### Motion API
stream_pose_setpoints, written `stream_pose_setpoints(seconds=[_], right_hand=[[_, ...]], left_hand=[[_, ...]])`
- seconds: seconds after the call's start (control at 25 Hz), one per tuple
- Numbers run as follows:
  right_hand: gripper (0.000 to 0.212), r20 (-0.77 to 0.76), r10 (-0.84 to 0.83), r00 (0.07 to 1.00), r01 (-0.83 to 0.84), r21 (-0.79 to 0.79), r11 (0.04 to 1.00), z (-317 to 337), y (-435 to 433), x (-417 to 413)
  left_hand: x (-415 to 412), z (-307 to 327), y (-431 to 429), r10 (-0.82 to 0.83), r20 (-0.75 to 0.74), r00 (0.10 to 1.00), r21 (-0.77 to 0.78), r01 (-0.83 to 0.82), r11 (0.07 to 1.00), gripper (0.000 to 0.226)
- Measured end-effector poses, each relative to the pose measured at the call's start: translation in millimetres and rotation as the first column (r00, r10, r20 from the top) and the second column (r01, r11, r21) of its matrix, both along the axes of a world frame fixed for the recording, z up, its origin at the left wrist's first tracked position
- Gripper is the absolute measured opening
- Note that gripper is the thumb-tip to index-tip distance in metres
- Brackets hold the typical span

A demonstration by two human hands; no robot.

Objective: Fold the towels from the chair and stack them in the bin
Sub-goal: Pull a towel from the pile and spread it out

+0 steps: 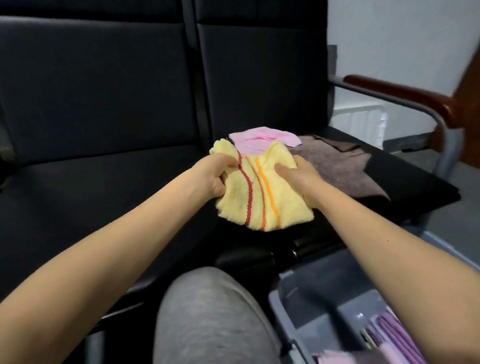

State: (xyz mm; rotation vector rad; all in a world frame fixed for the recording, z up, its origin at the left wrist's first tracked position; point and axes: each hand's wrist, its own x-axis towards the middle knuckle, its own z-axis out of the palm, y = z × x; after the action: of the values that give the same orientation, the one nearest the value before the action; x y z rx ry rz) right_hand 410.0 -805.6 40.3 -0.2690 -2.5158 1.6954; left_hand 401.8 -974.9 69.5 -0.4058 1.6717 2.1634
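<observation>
Black chair seat (107, 184): both hands, left (215, 174) and right (297, 174), grip the yellow towel (261, 197) (match corners before creasing, I'd say).

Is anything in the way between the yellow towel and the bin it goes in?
Nothing solid that I can see. The left hand and right hand hold the yellow towel over the chair, and the open bin sits beside the knee. Only the person's own right arm crosses above it. Folded towels already lie inside.

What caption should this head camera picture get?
Left hand and right hand hold a yellow striped towel over the black chair, with the grey bin nearby.
</observation>
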Motion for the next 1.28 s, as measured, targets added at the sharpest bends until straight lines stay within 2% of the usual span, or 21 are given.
stream_pose_setpoints(seconds=[0.2,0.44,0.56,0.64,0.72,0.8,0.88,0.92,0.96,1.04,1.08,1.16,1.28], right_hand=[[0.033,0.105,-0.066,0.992,0.065,0.014,0.998,-17.3,87.1,54.5],[0.025,0.258,-0.110,0.960,0.102,0.045,0.994,-73.3,170.1,138.0],[0.026,0.355,-0.118,0.927,0.114,0.033,0.993,-115.4,189.1,173.4],[0.034,0.413,-0.112,0.904,0.129,-0.015,0.991,-147.2,195.6,188.6],[0.046,0.465,-0.109,0.879,0.120,0.006,0.993,-171.9,196.6,197.8],[0.052,0.567,-0.097,0.818,0.052,0.095,0.994,-187.7,192.7,203.2],[0.055,0.740,-0.093,0.666,-0.077,0.192,0.978,-196.1,191.5,207.2],[0.055,0.804,-0.107,0.585,-0.191,0.264,0.945,-196.2,191.3,206.8],[0.052,0.829,-0.122,0.545,-0.291,0.325,0.900,-196.4,192.2,203.7],[0.034,0.816,-0.083,0.572,-0.382,0.355,0.853,-192.0,187.9,194.7],[0.026,0.801,-0.049,0.596,-0.360,0.322,0.876,-188.5,182.7,191.5],[0.022,0.749,0.006,0.662,-0.239,0.204,0.949,-179.7,172.1,183.8],[0.026,0.607,0.052,0.793,-0.106,0.054,0.993,-161.9,157.7,170.3]], left_hand=[[35.4,-31.5,90.6,-0.116,0.074,0.991,0.022,0.115,0.993,0.009],[122.7,-101.7,177.0,-0.221,0.211,0.952,0.132,0.196,0.972,0.032],[137.0,-151.1,192.2,-0.228,0.303,0.925,0.023,0.232,0.972,0.032],[143.3,-172.7,194.0,-0.254,0.376,0.891,-0.061,0.297,0.953,0.024],[145.6,-189.1,190.2,-0.264,0.479,0.837,-0.155,0.376,0.913,0.023],[150.3,-201.3,180.4,-0.321,0.592,0.739,-0.180,0.510,0.841,0.039],[158.4,-201.6,175.7,-0.416,0.663,0.622,-0.198,0.682,0.704,0.052],[158.9,-202.1,175.0,-0.442,0.664,0.603,-0.230,0.727,0.647,0.059],[159.0,-203.7,175.7,-0.463,0.636,0.618,-0.291,0.747,0.597,0.063],[153.4,-205.4,178.7,-0.520,0.553,0.650,-0.361,0.750,0.553,0.054],[151.5,-203.7,180.2,-0.540,0.522,0.660,-0.342,0.742,0.577,0.040],[148.5,-196.5,184.3,-0.552,0.488,0.676,-0.279,0.720,0.636,0.018],[138.9,-183.3,196.0,-0.591,0.387,0.708,-0.216,0.692,0.688,0.025]])
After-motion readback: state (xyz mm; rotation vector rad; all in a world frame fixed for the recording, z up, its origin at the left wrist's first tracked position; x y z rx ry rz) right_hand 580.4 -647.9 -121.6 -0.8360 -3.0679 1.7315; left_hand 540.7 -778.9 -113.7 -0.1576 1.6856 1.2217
